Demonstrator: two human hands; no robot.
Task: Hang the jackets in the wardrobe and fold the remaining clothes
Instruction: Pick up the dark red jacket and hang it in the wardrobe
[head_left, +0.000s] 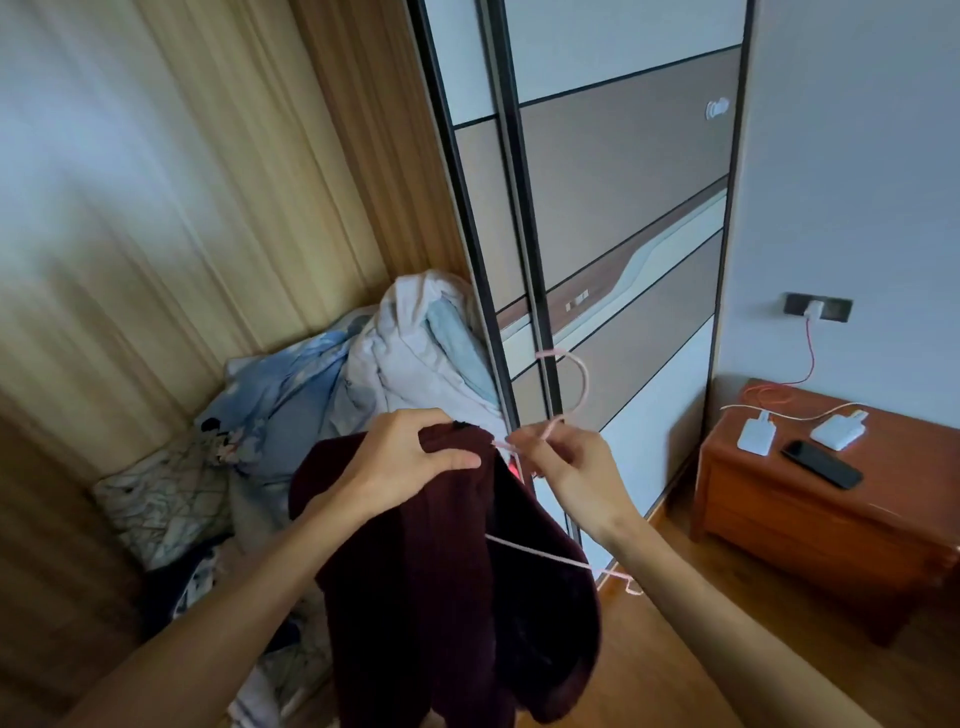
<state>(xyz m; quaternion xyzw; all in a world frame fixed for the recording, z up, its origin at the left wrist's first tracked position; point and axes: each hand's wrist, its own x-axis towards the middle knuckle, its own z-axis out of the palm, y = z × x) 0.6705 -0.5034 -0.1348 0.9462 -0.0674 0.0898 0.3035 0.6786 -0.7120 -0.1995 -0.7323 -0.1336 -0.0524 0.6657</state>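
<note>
In front of the wardrobe (597, 208), the left hand (400, 462) grips the dark red jacket (447, 597) at its collar and the right hand (566, 467) pinches the pink hanger (571, 384). The jacket seems soft and floppy, so the collar looks the best hold.

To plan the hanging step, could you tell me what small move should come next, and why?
Probably draw the jacket over the bare end of the pink hanger: the left hand grips its collar, the right hand pinches the neck.

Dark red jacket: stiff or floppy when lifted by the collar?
Probably floppy: the dark red jacket sags in folds below the left hand. It may slip off the thin pink hanger, whose one arm pokes out bare.
</note>
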